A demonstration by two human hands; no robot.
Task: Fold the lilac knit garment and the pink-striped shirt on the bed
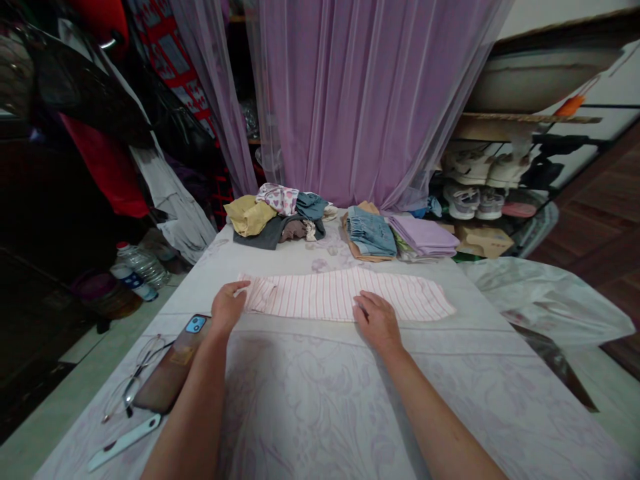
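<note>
Both forearms are cut off below, and the left one hides an edge of the phone (167, 373) lying beside it, next to the glasses (133, 381) and a pale blue folded tool (125, 441). The left hand (229, 307) has its thumb and fingers close together at the folded end of the striped garment (315, 295); whether it pinches the cloth I cannot tell. The right hand (377, 322) is half open, its loosely bent fingers resting on the garment's near edge. The garment lies flat in a long strip across the table (300, 400), whose pale cover has faint purple patterning. Beyond the left hand sits a loose heap of clothes (277, 217); beyond the right, folded clothes (395, 235). Well left of the left hand, a clear bottle (143, 263) stands near a dim bucket (113, 300), contents unclear. Right of the right hand, a whitish plastic bag (555, 300) bulges; farther back, a rack holds shoes (463, 200) and a cardboard box (483, 241). A sheer purple curtain (350, 100) half veils dark shelves.
</note>
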